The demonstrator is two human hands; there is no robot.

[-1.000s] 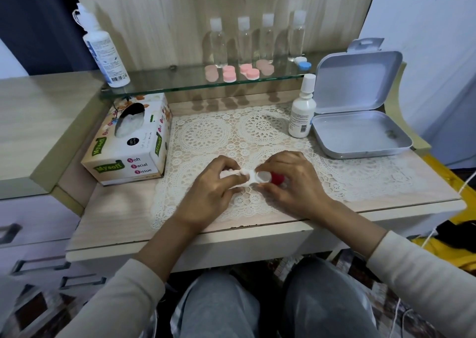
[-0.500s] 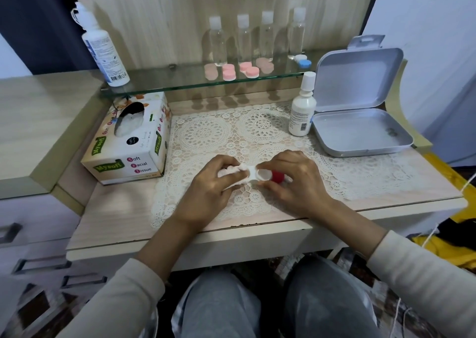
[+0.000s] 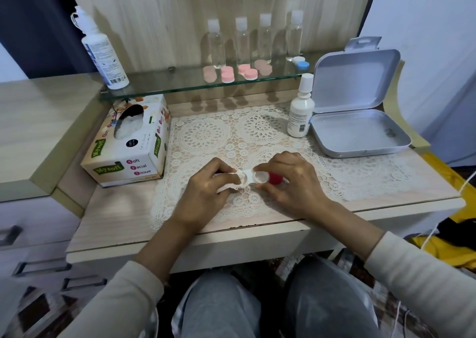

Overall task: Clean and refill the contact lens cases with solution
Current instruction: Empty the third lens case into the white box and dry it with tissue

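At the bottom edge of the frame we see knees in grey trousers (image 3: 219,309) under the desk (image 3: 116,224), and two pale sleeves (image 3: 108,299) running up toward the middle. Just above them, at the centre of the frame, both hands meet over the lace mat (image 3: 206,136).

The left hand (image 3: 203,196) has its fingers curled and pinches a wad of white tissue (image 3: 231,182) against the left end of the white contact lens case (image 3: 253,177). The right hand (image 3: 293,183) grips the case's right end between thumb and curled fingers. One well of the case faces up, uncovered. A red cap (image 3: 275,178) shows just right of that well, half under the right fingers. We cannot tell whether it sits on the case or loose in the hand.

Farther up at the left, a tissue box (image 3: 128,144) stands beside the mat. At the right, a small white bottle (image 3: 300,113) stands upright just beside an open grey tin (image 3: 360,136) with its lid raised.

Across the upper middle runs a glass shelf (image 3: 167,82). On it we see pink lens cases (image 3: 228,74) in a row and a blue-and-white case (image 3: 300,63) to their right. Four clear bottles (image 3: 242,41) with white caps stand behind them. A large white bottle (image 3: 103,57) stands at the shelf's left end.
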